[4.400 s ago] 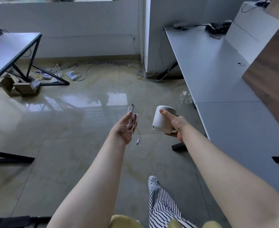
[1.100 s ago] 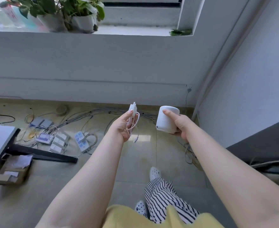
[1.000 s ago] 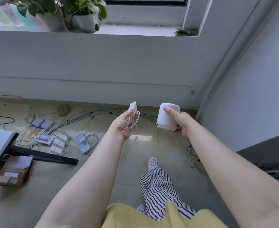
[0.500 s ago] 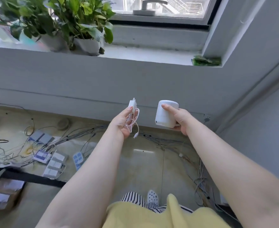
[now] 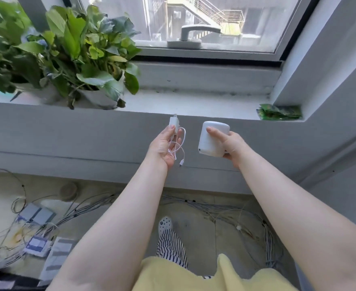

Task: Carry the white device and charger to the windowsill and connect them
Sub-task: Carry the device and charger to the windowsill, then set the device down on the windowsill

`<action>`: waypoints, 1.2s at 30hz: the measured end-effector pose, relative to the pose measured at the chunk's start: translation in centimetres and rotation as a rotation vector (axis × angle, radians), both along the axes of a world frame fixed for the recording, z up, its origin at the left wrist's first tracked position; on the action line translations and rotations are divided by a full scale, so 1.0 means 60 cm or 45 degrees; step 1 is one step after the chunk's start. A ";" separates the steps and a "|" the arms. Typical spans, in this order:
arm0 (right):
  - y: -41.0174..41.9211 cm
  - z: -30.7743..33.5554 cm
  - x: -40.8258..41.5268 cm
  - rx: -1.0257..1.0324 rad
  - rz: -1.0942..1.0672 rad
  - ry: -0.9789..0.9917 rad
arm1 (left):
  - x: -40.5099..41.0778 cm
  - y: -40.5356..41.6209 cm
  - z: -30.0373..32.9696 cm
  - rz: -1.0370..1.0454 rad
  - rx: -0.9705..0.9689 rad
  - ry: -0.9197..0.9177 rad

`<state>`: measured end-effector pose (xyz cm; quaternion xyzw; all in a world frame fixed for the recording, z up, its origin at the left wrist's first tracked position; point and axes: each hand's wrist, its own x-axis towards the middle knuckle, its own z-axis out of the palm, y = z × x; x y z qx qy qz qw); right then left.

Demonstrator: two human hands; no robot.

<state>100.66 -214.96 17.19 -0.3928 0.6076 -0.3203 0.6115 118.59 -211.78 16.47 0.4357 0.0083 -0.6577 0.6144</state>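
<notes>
- Now right at the windowsill point(image 5: 194, 106), window filling the view, unlike a moment earlier.
- Left hand point(image 5: 165, 145) pinching smooth white charger point(image 5: 174, 123), thin cable point(image 5: 180, 147) looped.
- Right hand point(image 5: 228, 143) wrapped around rounded matte white device point(image 5: 211, 137).

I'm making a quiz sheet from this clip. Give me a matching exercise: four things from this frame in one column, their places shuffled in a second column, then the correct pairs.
Things:
1. white device
2. charger
3. potted plant
4. green packet

Places:
A. on the windowsill, right corner
B. in the left hand
C. on the windowsill, left side
D. in the right hand

Pairs: 1-D, 2-B, 3-C, 4-A
</notes>
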 end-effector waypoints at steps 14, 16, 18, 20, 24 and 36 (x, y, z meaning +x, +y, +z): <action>-0.244 -0.014 0.076 -0.464 -0.325 0.112 | 0.084 -0.283 0.007 -0.035 0.027 -0.084; -0.263 -0.022 0.077 -0.475 -0.324 0.131 | 0.089 -0.298 0.004 -0.055 0.030 -0.082; -0.272 -0.027 0.076 -0.477 -0.302 0.150 | 0.094 -0.310 0.003 -0.058 0.026 -0.080; -0.277 -0.032 0.075 -0.486 -0.278 0.163 | 0.098 -0.320 0.006 -0.052 0.017 -0.068; -0.281 -0.042 0.072 -0.499 -0.264 0.170 | 0.098 -0.337 0.012 -0.036 0.016 -0.063; -0.249 -0.024 0.059 -0.668 -0.232 0.292 | 0.104 -0.333 0.023 -0.027 0.018 0.003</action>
